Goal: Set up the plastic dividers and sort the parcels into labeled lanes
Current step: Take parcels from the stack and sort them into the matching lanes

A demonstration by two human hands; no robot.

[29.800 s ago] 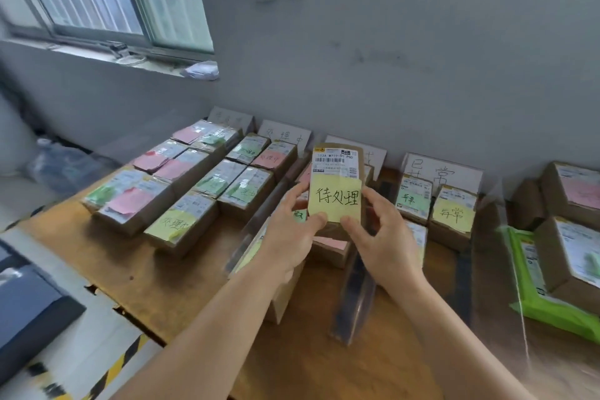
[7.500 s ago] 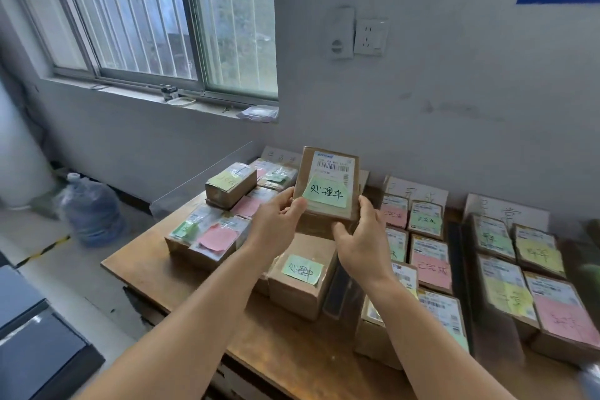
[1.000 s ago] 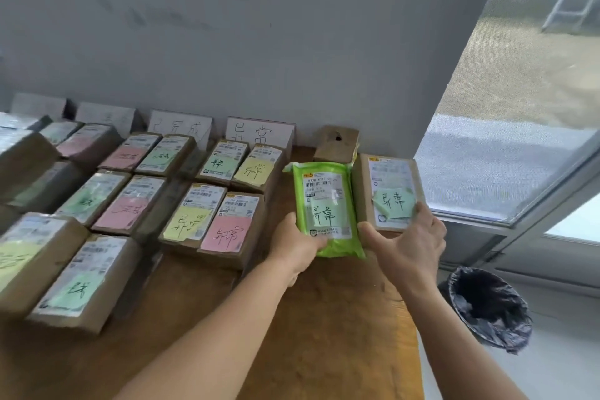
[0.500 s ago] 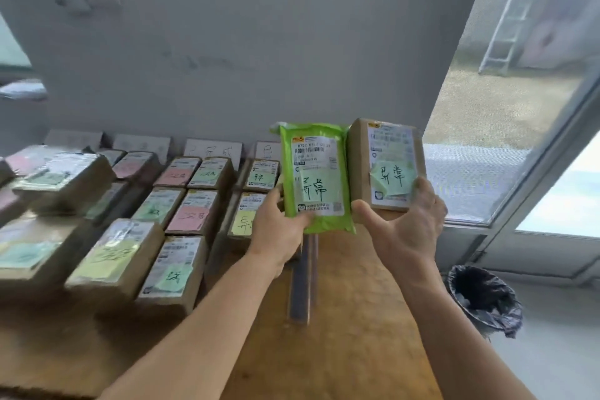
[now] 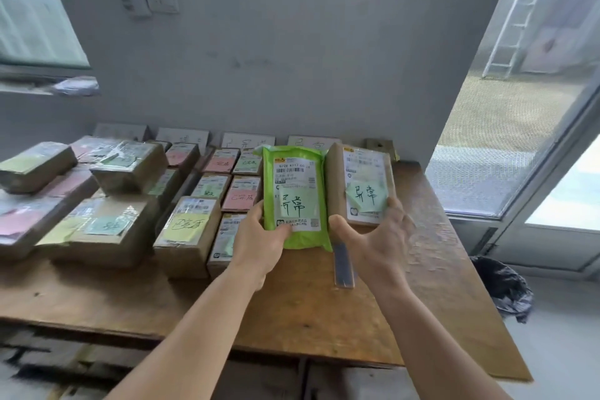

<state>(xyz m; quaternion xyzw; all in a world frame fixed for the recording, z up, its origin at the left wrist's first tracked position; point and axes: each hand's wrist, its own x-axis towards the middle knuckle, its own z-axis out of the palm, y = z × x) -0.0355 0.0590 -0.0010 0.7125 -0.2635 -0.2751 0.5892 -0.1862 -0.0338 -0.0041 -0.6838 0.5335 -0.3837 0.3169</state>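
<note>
We have lifted both parcels off the table [image 5: 438, 256] and now hold them up to read their notes. Our left hand [image 5: 259, 237] grips the green bag [image 5: 293, 195] and our right hand [image 5: 376, 237] clasps the brown box [image 5: 360, 182], above the last lane's divider [image 5: 342, 265]. Sorted parcels [image 5: 186, 230] fill the lanes to the left.

The left hand [image 5: 259, 243] holds a green mailer [image 5: 294, 195] by its lower edge, thumb on its face, and the right hand [image 5: 373, 237] holds a brown parcel [image 5: 360, 182] just beside it, each bearing a green handwritten note. Both are raised above the wooden desk [image 5: 324, 312], where rows of labelled parcels [image 5: 191, 230] lie to the left. A black bin bag [image 5: 503, 286] sits on the floor at right.
</note>
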